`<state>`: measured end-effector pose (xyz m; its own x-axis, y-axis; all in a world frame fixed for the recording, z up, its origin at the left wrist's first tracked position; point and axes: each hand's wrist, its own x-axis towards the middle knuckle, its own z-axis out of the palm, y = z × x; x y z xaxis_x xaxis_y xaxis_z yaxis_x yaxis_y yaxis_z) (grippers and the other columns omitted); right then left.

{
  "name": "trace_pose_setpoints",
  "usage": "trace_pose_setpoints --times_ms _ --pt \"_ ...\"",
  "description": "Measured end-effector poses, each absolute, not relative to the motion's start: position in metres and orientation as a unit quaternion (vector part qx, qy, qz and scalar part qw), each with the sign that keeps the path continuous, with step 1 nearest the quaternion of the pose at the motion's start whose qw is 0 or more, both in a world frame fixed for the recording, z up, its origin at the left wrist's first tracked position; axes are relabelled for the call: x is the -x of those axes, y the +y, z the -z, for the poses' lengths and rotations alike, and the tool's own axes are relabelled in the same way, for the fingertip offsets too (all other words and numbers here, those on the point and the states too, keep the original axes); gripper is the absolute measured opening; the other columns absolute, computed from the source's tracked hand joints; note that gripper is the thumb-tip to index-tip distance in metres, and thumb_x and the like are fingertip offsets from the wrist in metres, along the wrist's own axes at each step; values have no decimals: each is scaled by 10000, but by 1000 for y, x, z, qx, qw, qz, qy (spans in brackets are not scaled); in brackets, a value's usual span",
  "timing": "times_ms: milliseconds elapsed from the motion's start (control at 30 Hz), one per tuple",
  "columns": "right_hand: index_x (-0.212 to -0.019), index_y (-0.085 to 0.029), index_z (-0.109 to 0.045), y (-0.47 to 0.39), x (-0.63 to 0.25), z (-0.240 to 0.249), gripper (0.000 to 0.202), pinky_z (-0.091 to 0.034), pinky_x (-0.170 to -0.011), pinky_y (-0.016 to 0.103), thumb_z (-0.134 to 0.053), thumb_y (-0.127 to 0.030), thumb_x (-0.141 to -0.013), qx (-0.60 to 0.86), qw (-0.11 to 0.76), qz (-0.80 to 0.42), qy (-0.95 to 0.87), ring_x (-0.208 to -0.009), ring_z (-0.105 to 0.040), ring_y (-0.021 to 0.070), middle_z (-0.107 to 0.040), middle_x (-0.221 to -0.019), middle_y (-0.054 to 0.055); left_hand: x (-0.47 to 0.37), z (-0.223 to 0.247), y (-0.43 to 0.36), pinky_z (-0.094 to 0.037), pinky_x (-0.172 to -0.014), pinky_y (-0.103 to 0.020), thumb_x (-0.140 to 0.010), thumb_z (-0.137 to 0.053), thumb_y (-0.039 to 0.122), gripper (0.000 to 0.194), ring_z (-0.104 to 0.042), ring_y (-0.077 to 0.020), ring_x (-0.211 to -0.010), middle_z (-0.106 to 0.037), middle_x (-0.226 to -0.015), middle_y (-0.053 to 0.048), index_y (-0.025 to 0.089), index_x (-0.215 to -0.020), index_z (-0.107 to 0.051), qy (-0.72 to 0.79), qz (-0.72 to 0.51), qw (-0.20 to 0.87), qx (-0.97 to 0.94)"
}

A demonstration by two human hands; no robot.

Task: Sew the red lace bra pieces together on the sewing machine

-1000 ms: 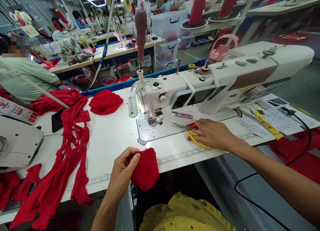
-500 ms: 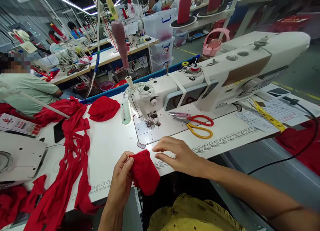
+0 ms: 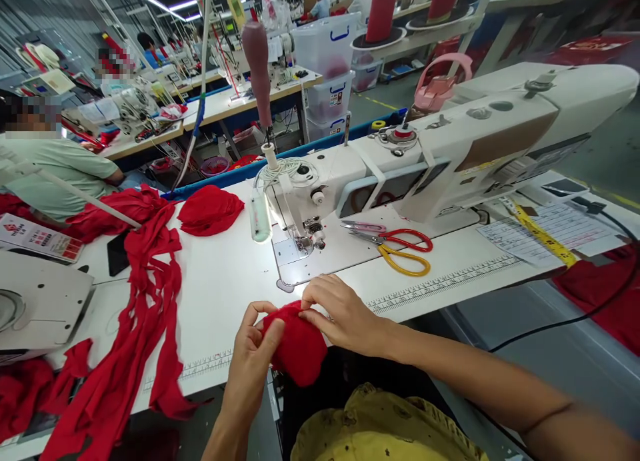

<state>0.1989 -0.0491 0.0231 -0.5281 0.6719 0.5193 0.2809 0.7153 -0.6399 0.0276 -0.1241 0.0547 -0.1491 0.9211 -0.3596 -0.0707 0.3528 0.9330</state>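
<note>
A small red fabric piece [image 3: 301,351] hangs over the table's front edge, held between both hands. My left hand [image 3: 257,344] pinches its upper left side between thumb and fingers. At its top right edge, my right hand [image 3: 337,312] has thumb and fingertips closed on the cloth. Just beyond the hands is the needle area of a white sewing machine [image 3: 345,174]. Scissors with a red and a yellow handle [image 3: 404,261] lie on the machine bed, beside small snips with a pink handle [image 3: 363,226].
Long red fabric strips [image 3: 145,314] drape over the table's left part. A folded red fabric pile [image 3: 210,211] lies behind. A yellow measuring tape [image 3: 543,234] rests on papers [image 3: 590,228] at right. A person in a light green shirt [image 3: 60,171] sits at far left.
My right hand has moved left onto the red fabric and closed on its top edge. My left thumb has shifted further over the cloth. The camera view has shifted slightly.
</note>
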Motion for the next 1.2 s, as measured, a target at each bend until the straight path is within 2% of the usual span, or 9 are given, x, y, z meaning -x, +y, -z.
trace_pose_setpoints --times_ms 100,200,367,533,700,867,967,1100,1200 --pt "-894 -192 -531 -51 -198 -18 152 -439 -797 352 -434 -119 -985 243 402 -100 -877 -795 -563 179 -659 -862 51 -35 -53 -125 -436 -530 -209 -788 -744 438 592 -564 -117 -558 -621 -683 75 280 -1263 -429 652 -446 462 -403" --pt "-955 -188 -567 -52 -202 -16 190 -437 -866 376 -413 -76 -964 207 411 -1 -888 -799 -588 177 -681 -906 59 -36 -44 -126 -538 -709 -293 -855 -666 338 474 -684 -175 -796 -708 -910 -2 288 -1292 -488 662 -460 312 -504" --pt "-996 -186 -608 -54 -214 -16 206 -432 -853 386 -441 -83 -932 159 416 75 -892 -831 -615 187 -695 -937 71 -34 -30 -122 -529 -684 -254 -922 -526 165 235 -651 -151 -830 -639 -920 -21 284 -1029 -699 580 -451 130 -665" --pt "-968 -203 -621 -54 -220 -15 204 -425 -845 370 -451 -93 -941 158 419 85 -890 -821 -600 171 -698 -935 57 -38 -29 -119 -530 -720 -254 -884 -589 105 157 -627 -144 -839 -595 -926 -13 244 -932 -645 566 -457 85 -681" --pt "-1005 -175 -606 -53 -222 -17 123 -431 -817 345 -541 -97 -935 189 402 6 -896 -761 -583 149 -697 -878 35 -36 -23 -117 -525 -689 -248 -867 -570 19 254 -610 -129 -797 -562 -897 -1 255 -938 -627 524 -484 -9 -701" --pt "-1042 -180 -644 -35 -262 -17 176 -460 -813 356 -501 -121 -959 311 349 47 -883 -836 -615 197 -705 -927 72 -25 -15 -116 -530 -693 -239 -843 -544 -40 306 -630 -128 -850 -538 -928 4 250 -912 -613 494 -499 -18 -712" --pt "-1062 -156 -676 -17 -304 -15 295 -478 -855 419 -391 -154 -981 464 226 91 -851 -965 -624 288 -686 -1056 150 -20 -15 -116 -520 -690 -230 -840 -530 -54 295 -613 -116 -842 -527 -931 5 235 -870 -579 499 -504 4 -705" --pt "-1202 -100 -642 -2 -348 -17 396 -509 -828 483 -369 -239 -951 552 82 19 -830 -1023 -616 391 -659 -1136 223 -17 -12 -113 -516 -678 -231 -848 -527 -43 271 -598 -112 -823 -538 -905 8 225 -847 -565 496 -517 53 -695" --pt "-1290 -149 -602 3 -361 -19 450 -527 -739 437 -362 -273 -931 571 46 -26 -820 -1037 -629 382 -675 -1160 187 -17 -9 -109 -510 -663 -222 -870 -564 -3 237 -591 -108 -805 -548 -891 11 227 -903 -611 482 -530 84 -692"
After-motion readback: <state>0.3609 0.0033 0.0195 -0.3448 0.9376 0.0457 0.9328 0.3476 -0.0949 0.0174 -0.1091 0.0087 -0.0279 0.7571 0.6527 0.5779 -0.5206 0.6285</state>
